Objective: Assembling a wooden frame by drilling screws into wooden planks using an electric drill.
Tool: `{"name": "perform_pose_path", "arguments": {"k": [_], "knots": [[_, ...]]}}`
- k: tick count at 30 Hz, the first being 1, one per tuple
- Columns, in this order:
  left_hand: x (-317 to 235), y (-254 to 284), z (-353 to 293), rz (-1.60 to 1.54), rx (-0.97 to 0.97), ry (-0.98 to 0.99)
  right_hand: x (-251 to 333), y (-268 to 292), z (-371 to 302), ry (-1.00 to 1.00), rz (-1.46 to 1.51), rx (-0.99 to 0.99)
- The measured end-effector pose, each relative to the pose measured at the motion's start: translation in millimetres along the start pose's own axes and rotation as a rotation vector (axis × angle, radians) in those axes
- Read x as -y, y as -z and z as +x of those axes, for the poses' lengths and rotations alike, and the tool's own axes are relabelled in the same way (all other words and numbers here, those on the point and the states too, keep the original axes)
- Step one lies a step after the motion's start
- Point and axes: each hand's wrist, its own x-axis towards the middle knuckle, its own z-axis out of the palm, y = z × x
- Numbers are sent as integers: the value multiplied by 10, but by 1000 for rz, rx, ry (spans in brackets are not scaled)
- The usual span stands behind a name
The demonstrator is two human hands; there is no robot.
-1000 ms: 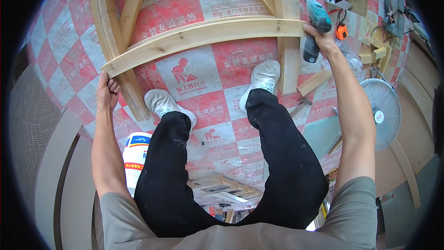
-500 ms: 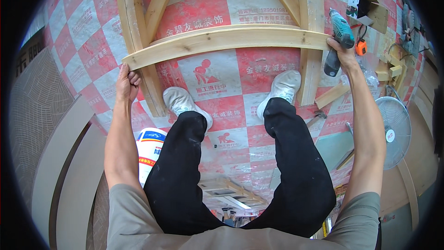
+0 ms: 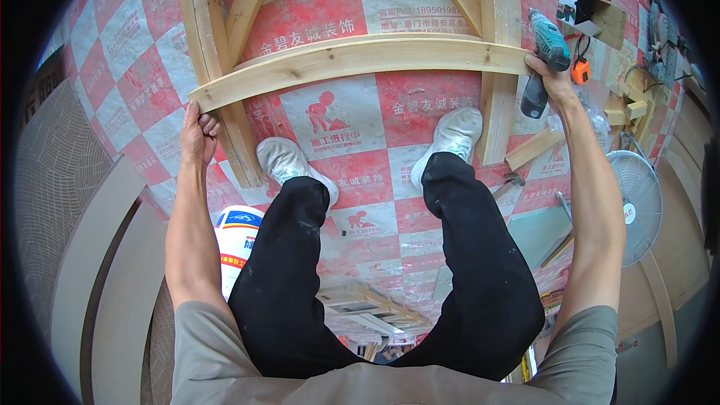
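Observation:
A long pale wooden board (image 3: 360, 60) lies crosswise over two wooden posts, the left post (image 3: 201, 22) and the right post (image 3: 498, 22). At the board's left end, my left hand (image 3: 199, 133) is closed, thumb against its lower edge and fingers curled. My right hand (image 3: 553, 82) is closed around a teal and black cordless drill (image 3: 550, 41), and it also touches the board's right end. The drill's nose points away from me, its black battery toward me. Part of its grip is hidden by the hand.
Diagonal braces join the posts beyond the board. To the right are an orange tape measure (image 3: 580, 70), an opened cardboard box (image 3: 604, 22), wood offcuts (image 3: 534, 148), a hammer (image 3: 510, 184) and a fan (image 3: 634, 208). A white bucket (image 3: 234, 244) stands beside my left leg; panels (image 3: 90, 255) lean at left.
The whole view has shifted slightly. Both hands keep their hold, and the board's left end reaches a little farther past the left post.

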Motion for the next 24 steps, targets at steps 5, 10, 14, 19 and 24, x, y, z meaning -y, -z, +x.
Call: {"name": "perform_pose_path", "arguments": {"k": [5, 10, 14, 19, 24], "knots": [[4, 98, 61, 15, 50, -14, -37, 33, 35, 9, -5, 14], [10, 70, 41, 31, 37, -14, -47, 21, 26, 27, 11, 15], [10, 68, 41, 36, 21, -26, -38, 30, 28, 32, 1, 19], [7, 62, 49, 45, 10, -32, -41, 7, 14, 53, -1, -11], [-28, 89, 53, 81, 14, -39, -9, -36, 11, 35, 6, 4]]}}
